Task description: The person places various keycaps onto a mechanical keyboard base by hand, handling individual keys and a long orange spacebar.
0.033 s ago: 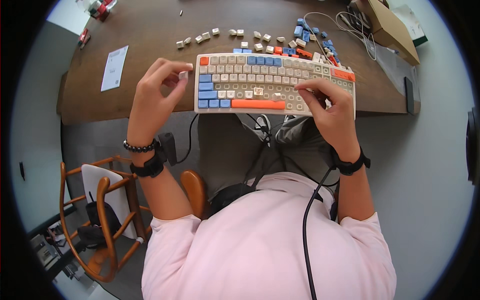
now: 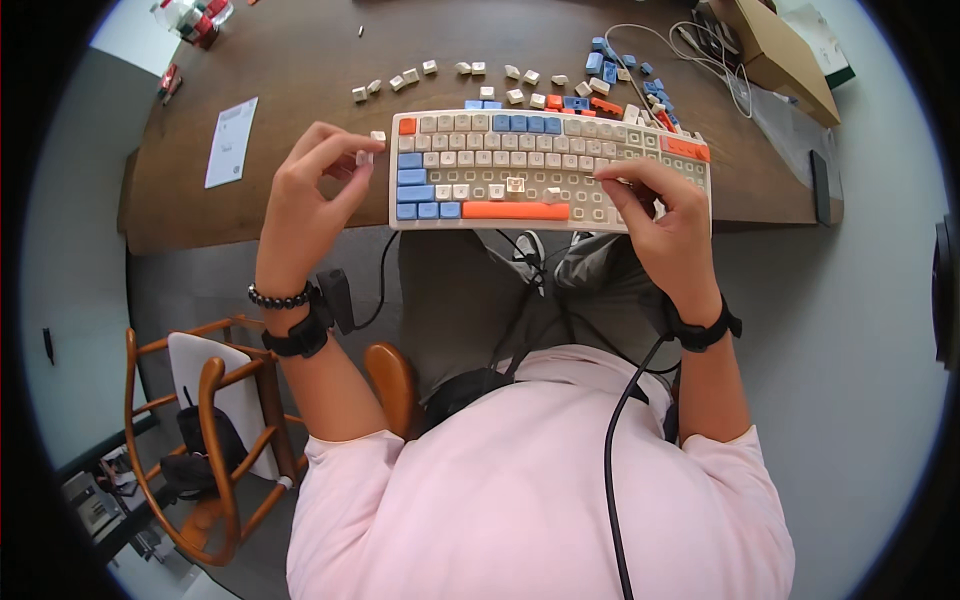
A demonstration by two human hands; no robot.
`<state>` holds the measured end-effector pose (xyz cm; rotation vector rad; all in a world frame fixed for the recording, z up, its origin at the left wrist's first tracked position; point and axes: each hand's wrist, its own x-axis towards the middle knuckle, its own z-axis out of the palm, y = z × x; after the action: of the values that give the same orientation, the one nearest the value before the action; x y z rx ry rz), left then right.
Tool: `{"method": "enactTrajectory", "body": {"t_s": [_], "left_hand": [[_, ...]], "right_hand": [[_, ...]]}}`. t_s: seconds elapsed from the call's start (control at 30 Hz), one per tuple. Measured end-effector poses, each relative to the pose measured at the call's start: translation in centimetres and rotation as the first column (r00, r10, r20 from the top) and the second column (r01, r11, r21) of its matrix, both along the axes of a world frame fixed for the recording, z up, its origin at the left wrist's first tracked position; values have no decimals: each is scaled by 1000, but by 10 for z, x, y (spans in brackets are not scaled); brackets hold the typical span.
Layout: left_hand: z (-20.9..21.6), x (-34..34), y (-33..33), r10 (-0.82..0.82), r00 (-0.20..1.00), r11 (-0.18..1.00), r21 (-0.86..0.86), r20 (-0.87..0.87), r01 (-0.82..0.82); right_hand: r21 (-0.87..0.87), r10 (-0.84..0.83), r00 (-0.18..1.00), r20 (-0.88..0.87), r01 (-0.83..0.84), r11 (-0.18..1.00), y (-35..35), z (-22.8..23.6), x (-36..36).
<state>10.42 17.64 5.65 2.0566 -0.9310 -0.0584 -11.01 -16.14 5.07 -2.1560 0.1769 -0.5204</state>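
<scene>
A cream keyboard lies along the table's near edge, partly filled with white, blue and orange keycaps. Bare switch sockets show in its lower middle and right side. My left hand, beside its left end, pinches a white keycap between thumb and fingers. Another white keycap is at the tip of the index finger. My right hand is over the right part of the keyboard, thumb and index finger close together; whatever is between them is hidden. Near the spacebar, a keycap sits with its hollow underside showing.
Loose white keycaps are scattered behind the keyboard, with blue keycaps and orange ones at the right. A white cable and cardboard box are at the back right. A paper card lies left; a wooden chair stands lower left.
My right fingertips have shifted slightly to the right over the keyboard. The keycap in my left fingers sits a little lower and looks turned.
</scene>
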Motion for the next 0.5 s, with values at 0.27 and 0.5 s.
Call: {"method": "enactTrajectory", "body": {"t_s": [0.27,0.5], "left_hand": [[-25,9,24,167,983,974,168,-79,-152],[-40,19,14,155,988,972,180,-23,-148]], "right_hand": [[-24,-20,1000,0,20,1000,7,-8,-10],[-1,17,1000,7,-17,1000,7,-15,-19]]}}
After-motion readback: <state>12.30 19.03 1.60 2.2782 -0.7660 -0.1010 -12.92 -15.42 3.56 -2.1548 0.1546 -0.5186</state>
